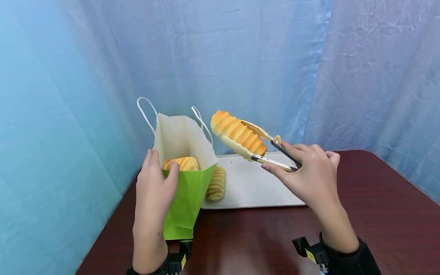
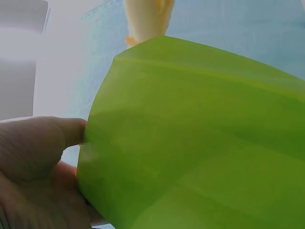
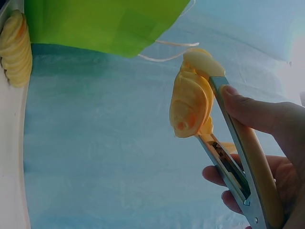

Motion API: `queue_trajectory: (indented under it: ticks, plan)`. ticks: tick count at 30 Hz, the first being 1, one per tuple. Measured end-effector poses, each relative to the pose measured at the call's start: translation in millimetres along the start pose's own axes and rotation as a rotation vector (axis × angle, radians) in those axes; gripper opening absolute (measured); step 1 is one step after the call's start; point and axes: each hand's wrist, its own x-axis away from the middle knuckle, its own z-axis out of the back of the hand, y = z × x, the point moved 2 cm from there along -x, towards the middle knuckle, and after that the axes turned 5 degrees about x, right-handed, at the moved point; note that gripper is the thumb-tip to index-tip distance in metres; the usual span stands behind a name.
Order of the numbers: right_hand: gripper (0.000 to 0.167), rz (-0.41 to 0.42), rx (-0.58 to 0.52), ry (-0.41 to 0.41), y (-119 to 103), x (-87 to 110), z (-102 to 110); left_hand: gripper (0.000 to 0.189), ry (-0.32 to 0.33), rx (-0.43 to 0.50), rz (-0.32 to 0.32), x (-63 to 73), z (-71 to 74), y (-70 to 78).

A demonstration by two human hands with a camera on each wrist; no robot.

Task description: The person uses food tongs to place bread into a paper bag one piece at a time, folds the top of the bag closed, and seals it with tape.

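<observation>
My left hand (image 1: 154, 189) grips the left edge of a green paper bag (image 1: 182, 206), its thumb at the front rim and its fingers along the side. The bag stands upright, mouth open, showing a white inside and a ridged bread roll (image 1: 187, 164) within. In my right hand (image 1: 311, 173) is a pair of tongs (image 1: 275, 163), pinched between thumb and fingers. Between the tong tips a golden ridged bread roll (image 1: 237, 131) hangs in the air, right of the bag's mouth. The right wrist view shows this roll (image 3: 190, 105) end-on, below the bag's white handle cord (image 3: 167, 59).
A white tray (image 1: 258, 187) lies on the dark red table (image 1: 378, 214) behind and right of the bag. Another ridged roll (image 1: 216, 185) sits at the tray's left end, partly covered by the bag. Blue curtains (image 1: 240, 57) enclose the table.
</observation>
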Motion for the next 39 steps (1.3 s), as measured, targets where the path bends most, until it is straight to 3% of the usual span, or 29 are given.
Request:
queue_trajectory:
  ticks: [19, 26, 33, 39]
  plan:
    - [0.064, 0.109, -0.011, 0.127, -16, 1.2, 14, 0.067, 0.033, 0.003, -0.003, 4.8, -7.0, 6.0]
    - [0.065, 0.165, -0.037, 0.156, -28, 4.3, 16, 0.066, 0.057, 0.001, -0.043, 3.8, -15.2, 7.5]
    - [0.067, 0.208, 0.029, 0.126, -42, 0.7, 7, 0.066, 0.053, 0.036, -0.076, 5.1, -28.6, 13.9]
    - [0.069, 0.245, 0.216, 0.029, -64, -21.9, -9, 0.069, 0.059, 0.055, -0.066, 2.8, -36.6, 17.2]
